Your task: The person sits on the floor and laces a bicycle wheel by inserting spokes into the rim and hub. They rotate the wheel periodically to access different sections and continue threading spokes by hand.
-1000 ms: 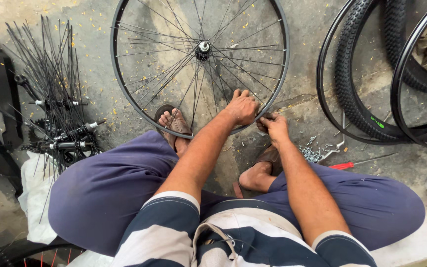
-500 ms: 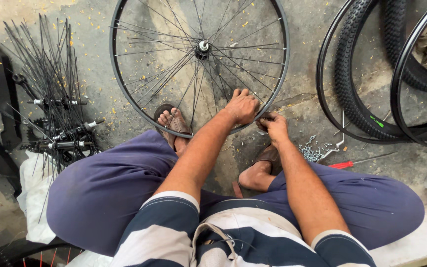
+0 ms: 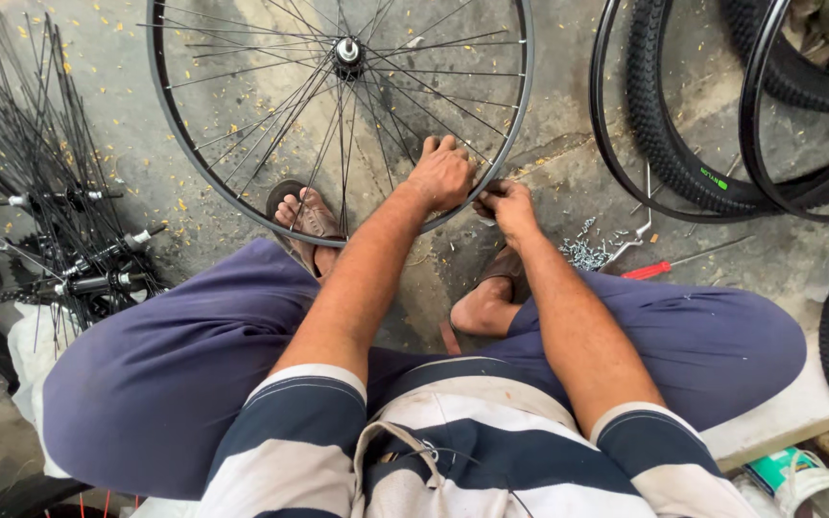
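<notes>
- Bicycle wheel [image 3: 242, 197]: upright on the concrete floor [image 3: 530, 259], rim's lower right arc straight ahead of both hands.
- Left hand [image 3: 443, 173]: fingers curled over the rim.
- Right hand [image 3: 509, 203]: fingers clenched just beside it; anything pinched there cannot be told.

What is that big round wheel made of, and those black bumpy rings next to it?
The wheel's rim looks like dark painted metal, smooth with a slight sheen. Its thin spokes and the hub glint silvery, so probably bare steel. The black tyres look like matte rubber, going by the knobbly tread. The left hand rests on the rim beside the right hand.
</notes>
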The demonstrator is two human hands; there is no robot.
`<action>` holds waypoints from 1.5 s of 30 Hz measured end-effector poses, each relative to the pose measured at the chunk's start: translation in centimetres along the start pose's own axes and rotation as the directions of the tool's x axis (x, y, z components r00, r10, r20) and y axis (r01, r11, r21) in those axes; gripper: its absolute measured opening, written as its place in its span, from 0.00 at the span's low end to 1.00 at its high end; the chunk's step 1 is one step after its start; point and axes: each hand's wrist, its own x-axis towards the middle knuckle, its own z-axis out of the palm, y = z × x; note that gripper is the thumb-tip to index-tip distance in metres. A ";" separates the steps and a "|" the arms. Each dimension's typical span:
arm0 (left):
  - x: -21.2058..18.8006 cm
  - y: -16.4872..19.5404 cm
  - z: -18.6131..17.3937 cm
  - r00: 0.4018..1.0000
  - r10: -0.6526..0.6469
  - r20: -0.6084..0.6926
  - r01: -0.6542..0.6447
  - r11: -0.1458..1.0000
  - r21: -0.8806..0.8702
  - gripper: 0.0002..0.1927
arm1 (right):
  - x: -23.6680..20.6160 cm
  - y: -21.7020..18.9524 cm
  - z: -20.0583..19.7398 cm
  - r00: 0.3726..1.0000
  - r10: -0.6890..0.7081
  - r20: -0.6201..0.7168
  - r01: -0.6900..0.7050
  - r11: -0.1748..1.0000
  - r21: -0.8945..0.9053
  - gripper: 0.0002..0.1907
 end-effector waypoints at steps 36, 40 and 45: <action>-1.6 3.5 -0.8 0.780 -0.289 -0.555 0.271 0.956 -0.116 0.20 | -1.7 -1.3 -1.0 0.998 -0.066 0.020 0.065 0.998 0.026 0.05; -3.3 5.0 0.3 0.351 -0.627 -0.695 0.482 0.758 -0.440 0.31 | -2.0 -0.9 -1.6 0.996 -0.083 0.039 0.082 0.996 0.014 0.04; -4.1 6.5 -1.0 0.417 -0.739 -0.529 0.548 0.669 -0.501 0.23 | -2.4 -0.6 -2.2 0.996 -0.068 0.058 0.067 0.998 0.015 0.04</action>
